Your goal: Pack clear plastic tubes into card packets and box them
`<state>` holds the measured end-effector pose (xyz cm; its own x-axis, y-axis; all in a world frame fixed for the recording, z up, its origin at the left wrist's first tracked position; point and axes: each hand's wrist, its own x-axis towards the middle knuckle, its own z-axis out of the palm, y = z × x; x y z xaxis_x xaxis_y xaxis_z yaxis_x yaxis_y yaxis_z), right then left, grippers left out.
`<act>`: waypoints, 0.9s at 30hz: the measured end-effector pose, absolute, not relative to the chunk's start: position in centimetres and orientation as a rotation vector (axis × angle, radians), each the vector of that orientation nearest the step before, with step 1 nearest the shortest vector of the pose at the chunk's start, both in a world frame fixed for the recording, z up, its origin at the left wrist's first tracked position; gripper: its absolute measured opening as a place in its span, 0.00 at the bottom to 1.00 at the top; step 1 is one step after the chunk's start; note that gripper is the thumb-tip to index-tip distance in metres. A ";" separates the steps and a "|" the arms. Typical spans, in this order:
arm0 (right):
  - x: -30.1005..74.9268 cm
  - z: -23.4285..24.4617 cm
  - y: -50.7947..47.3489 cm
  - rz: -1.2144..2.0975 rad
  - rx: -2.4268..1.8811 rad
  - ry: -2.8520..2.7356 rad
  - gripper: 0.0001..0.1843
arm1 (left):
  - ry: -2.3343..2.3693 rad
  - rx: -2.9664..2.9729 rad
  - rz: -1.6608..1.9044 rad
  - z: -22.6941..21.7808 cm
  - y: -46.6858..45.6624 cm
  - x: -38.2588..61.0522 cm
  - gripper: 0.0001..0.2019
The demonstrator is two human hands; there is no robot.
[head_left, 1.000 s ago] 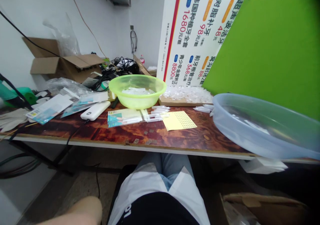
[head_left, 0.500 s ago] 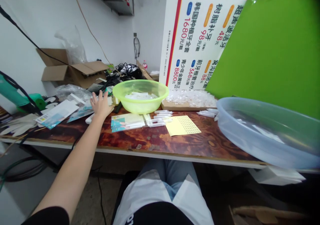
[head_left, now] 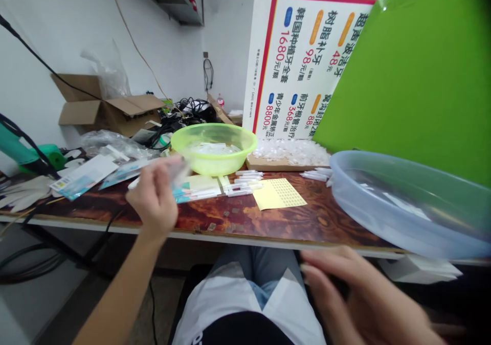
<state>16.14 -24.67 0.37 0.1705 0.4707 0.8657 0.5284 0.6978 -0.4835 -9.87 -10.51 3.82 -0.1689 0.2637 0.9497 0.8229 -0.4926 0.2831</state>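
My left hand (head_left: 153,191) is closed around a thin, translucent greyish piece (head_left: 177,171), smeared by motion, so its kind cannot be told. It is above the table, in front of the yellow-green basin (head_left: 215,167), which holds white pieces. Beside that hand lie blue-and-white printed packets (head_left: 199,188), with several white pen-like tubes (head_left: 245,182) on their right. A yellow sticker sheet (head_left: 279,193) lies near the tubes. My right hand (head_left: 356,289) is low at the table's front edge, blurred, its thumb and index finger slightly apart and nothing visible between them.
A large bluish clear basin (head_left: 399,222) overhangs the front edge at right. Behind stand a cardboard tray (head_left: 286,165) of small clear pieces and a tall green and white board (head_left: 406,79). Packets, gloves (head_left: 26,190), cables and an open carton (head_left: 111,110) crowd the left.
My left hand has come back towards me from the clutter beside the yellow-green basin, closing on a translucent piece. My right hand has entered view at lower right.
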 end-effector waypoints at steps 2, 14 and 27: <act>14.1 1.0 -23.5 -0.089 -0.832 -1.551 0.15 | -1.128 -1.954 -1.655 2.8 -14.3 -6.2 0.11; 14.3 -0.2 -19.7 -0.693 -0.863 -1.684 0.13 | -1.135 -3.062 -1.558 0.9 -17.6 -0.5 0.12; 16.1 -0.1 -20.8 -0.052 -0.870 -1.792 0.12 | -1.080 -3.200 -1.017 0.6 -17.6 -0.5 0.16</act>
